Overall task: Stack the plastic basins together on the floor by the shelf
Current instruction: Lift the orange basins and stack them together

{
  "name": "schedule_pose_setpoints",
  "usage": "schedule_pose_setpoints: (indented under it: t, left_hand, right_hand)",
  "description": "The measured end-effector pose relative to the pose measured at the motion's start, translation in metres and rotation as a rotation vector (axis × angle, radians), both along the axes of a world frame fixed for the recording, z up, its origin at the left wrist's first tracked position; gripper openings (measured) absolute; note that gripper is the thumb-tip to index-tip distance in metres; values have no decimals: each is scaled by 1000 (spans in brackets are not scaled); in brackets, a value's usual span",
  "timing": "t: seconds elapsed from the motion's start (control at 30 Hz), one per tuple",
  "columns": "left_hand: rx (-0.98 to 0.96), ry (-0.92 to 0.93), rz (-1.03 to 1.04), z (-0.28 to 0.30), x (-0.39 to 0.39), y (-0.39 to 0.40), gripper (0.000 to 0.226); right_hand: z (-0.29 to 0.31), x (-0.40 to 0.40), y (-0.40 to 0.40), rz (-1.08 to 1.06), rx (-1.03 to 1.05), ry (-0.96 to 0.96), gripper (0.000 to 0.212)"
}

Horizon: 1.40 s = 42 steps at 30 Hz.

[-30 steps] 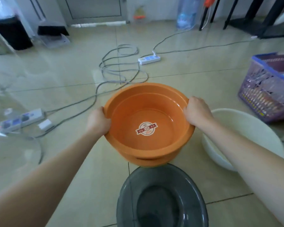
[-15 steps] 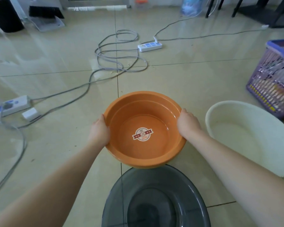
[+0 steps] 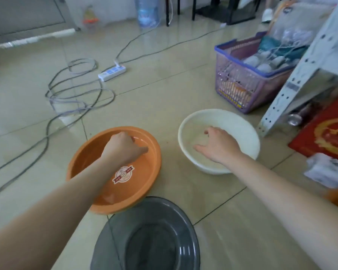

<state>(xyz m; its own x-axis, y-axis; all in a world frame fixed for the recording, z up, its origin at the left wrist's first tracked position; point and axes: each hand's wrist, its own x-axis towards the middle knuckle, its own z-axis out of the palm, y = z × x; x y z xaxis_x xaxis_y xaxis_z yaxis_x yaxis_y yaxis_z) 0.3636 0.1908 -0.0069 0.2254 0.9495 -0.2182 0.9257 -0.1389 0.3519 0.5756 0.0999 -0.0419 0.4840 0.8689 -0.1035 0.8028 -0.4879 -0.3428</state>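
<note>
The orange basin (image 3: 142, 182), with a round sticker inside, rests on the tiled floor. My left hand (image 3: 123, 148) hovers over its far inner side with the fingers loosely curled and nothing in them. To its right the white basin (image 3: 242, 125) sits on the floor near the white metal shelf (image 3: 293, 84). My right hand (image 3: 218, 145) is spread over the white basin's inside, fingers apart and holding nothing. A dark grey translucent basin (image 3: 148, 240) lies nearest to me, its rim beside the orange basin's near edge.
A purple basket (image 3: 234, 88) full of items stands by the shelf's leg. A red printed sheet (image 3: 328, 133) and a metal can lie under the shelf. A power strip (image 3: 112, 72) and looped cables (image 3: 74, 98) cross the floor at the left. A water jug (image 3: 146, 12) stands far back.
The orange basin has gone down onto the floor and both hands have let go of it. My right hand has moved right, over the white basin. The view has swung right.
</note>
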Motion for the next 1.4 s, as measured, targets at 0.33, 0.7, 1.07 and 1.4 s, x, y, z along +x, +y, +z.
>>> schedule_pose_setpoints:
  t: [0.33, 0.7, 1.07, 1.4]
  left_hand:
    - [-119, -122, -492, 24, 229, -158, 55]
    - [-364, 42, -659, -63, 313, -285, 82]
    - [-270, -26, -619, -96, 302, -273, 39]
    - [35, -227, -210, 3, 144, -105, 38]
  right_hand:
    - [83, 168, -289, -547, -82, -55, 53]
    - [-13, 207, -466, -936, -200, 141, 75]
    - [-75, 202, -437, -1027, -146, 153, 9]
    - [52, 138, -212, -551, 114, -3, 25]
